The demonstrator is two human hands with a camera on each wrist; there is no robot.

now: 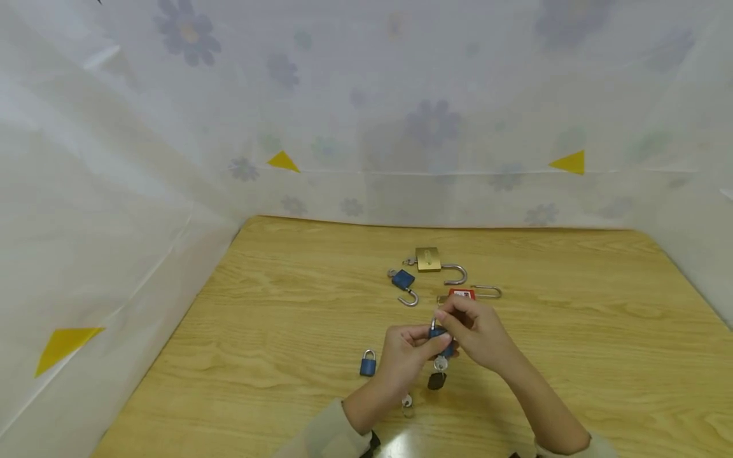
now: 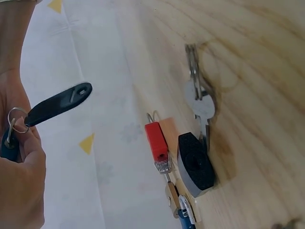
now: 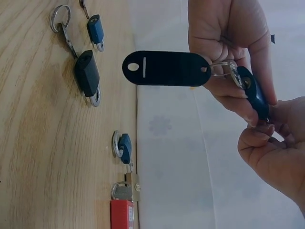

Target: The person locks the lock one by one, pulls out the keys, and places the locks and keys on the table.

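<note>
Marks on the brass padlock (image 1: 428, 259) and red padlock (image 1: 462, 293) are unreadable.

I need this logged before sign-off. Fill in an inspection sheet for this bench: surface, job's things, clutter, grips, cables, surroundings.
Surface: wood-grain table, glare at its near edge.
Job's things: held blue padlock with a black tag hanging from its key ring; open brass padlock, open red padlock and open small blue padlock beyond the hands; closed blue padlock to the left; dark padlock with key inserted.
Clutter: nothing seen beyond these.
Grips: left grip holds the padlock's body; right grip pinches at its shackle.
Cables: nothing seen.
Surroundings: pale floral sheeting with yellow triangles.
</note>
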